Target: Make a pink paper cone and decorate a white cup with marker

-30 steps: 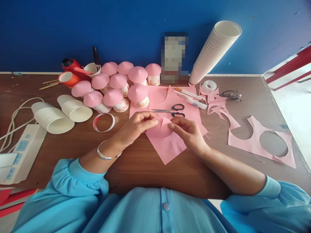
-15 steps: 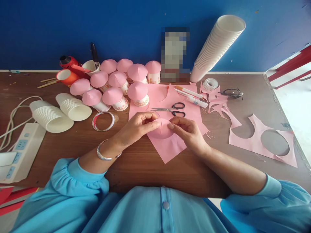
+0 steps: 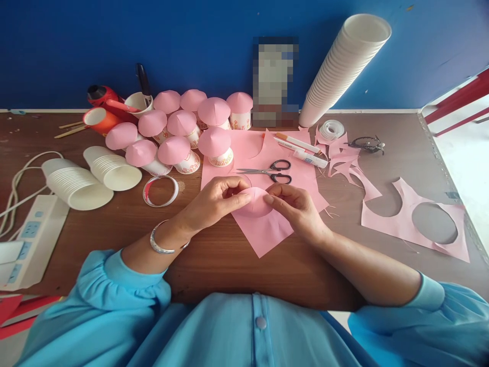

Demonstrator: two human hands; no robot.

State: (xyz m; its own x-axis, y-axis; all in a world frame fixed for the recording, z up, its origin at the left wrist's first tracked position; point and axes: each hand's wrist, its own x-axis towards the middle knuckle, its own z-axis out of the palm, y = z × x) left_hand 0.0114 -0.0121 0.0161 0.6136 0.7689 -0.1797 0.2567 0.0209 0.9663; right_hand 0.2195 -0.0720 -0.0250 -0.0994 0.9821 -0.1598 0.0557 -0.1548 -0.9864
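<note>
On our table (image 3: 229, 275), the scissors (image 3: 265, 172) and the pens (image 3: 300, 147) lie on the paper sheet (image 3: 263, 237), with the capped cups (image 3: 181, 130) to its left. Further left we have two cup stacks (image 3: 95, 176), and behind the sheet, toward its right, another stack (image 3: 344, 71) leans against the wall (image 3: 198, 41)

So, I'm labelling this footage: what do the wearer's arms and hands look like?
Light-blue cloth sleeves puff out, gathered into smooth cuffs on both forearms. The left hand and right hand are ungloved. A silver metal open-ended bracelet circles the left wrist only.
</note>
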